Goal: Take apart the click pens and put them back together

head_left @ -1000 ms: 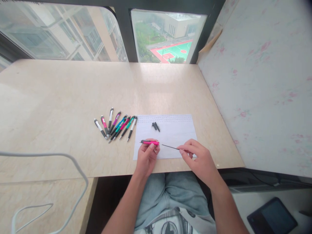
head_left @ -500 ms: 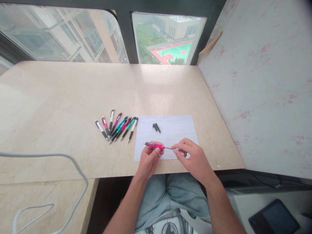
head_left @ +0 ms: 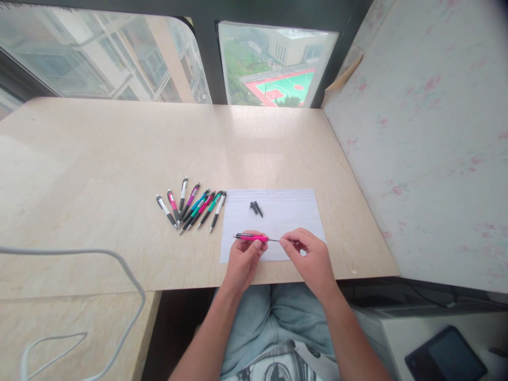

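My left hand [head_left: 246, 256] is closed around a pink pen barrel [head_left: 250, 237] with a black clip, held level above the paper. Out of the barrel's right end sticks a thin dark pen refill [head_left: 273, 241]. The fingertips of my right hand [head_left: 307, 256] pinch the far end of that refill. Beneath both hands lies a white sheet of paper [head_left: 273, 214] with rows of faint writing along its top. On the sheet rest small black pen parts [head_left: 256, 208], side by side.
Left of the paper, several click pens [head_left: 194, 209] in white, pink, purple, blue and green lie fanned out. A grey cable [head_left: 99, 252] loops over the table's left front. A flowered wall panel [head_left: 428, 148] borders the right side; windows [head_left: 278, 63] stand behind.
My right hand has shifted slightly left, toward the pink barrel, and less of the refill shows between the hands. The left hand keeps its hold.
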Tool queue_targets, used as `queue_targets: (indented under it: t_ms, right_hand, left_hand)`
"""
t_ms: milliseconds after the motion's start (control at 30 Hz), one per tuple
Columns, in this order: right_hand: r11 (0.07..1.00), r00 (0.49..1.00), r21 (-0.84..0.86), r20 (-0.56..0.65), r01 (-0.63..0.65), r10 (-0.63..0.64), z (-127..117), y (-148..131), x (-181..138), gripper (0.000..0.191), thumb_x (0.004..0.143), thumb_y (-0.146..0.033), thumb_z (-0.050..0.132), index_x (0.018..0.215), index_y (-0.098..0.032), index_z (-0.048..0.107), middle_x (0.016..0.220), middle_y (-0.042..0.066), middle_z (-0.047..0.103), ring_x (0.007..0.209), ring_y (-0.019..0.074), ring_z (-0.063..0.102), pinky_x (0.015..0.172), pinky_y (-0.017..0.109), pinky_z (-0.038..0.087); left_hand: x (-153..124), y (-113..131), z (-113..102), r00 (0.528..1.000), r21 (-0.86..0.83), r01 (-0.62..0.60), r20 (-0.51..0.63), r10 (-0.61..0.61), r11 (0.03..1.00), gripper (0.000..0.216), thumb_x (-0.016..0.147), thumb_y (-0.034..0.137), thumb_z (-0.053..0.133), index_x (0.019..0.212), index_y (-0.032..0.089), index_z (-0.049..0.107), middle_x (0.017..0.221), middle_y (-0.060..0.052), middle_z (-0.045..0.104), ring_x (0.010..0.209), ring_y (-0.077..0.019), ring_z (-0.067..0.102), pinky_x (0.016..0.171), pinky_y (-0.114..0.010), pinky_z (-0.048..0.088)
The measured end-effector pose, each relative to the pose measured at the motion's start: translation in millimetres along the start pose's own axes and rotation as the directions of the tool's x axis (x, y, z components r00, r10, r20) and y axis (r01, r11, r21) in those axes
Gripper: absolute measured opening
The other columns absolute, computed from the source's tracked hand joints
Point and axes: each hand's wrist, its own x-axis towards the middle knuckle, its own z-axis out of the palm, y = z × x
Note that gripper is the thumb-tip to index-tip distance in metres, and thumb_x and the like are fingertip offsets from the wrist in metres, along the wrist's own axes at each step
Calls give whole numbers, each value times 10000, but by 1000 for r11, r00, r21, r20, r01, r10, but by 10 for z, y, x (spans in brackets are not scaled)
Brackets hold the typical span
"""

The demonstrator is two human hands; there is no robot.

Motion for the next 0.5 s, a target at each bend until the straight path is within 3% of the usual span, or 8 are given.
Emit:
queue_targets:
  t_ms: [233,500]
  right_hand:
    - [970,994,238,104,-48,24,107,25,7,84,855,-279,671,908,-229,712,896,35,695,845,179,645,668,268,531]
    - [982,1000,191,21,-12,8,182,22,65,77,866,-276,655,863,-225,713,857,35,702,811,181,647,681,290,525]
  left_hand:
    - [12,9,-31,999,-119,51,16,-49,992,179,727,227,816,863,153,725,805,-33,680,673,-84,583,688,-214,487]
    - [5,5,-31,999,-135,53,16,-51,989,186,732,223,813,877,151,721,805,-38,682,678,-92,587,687,-219,494]
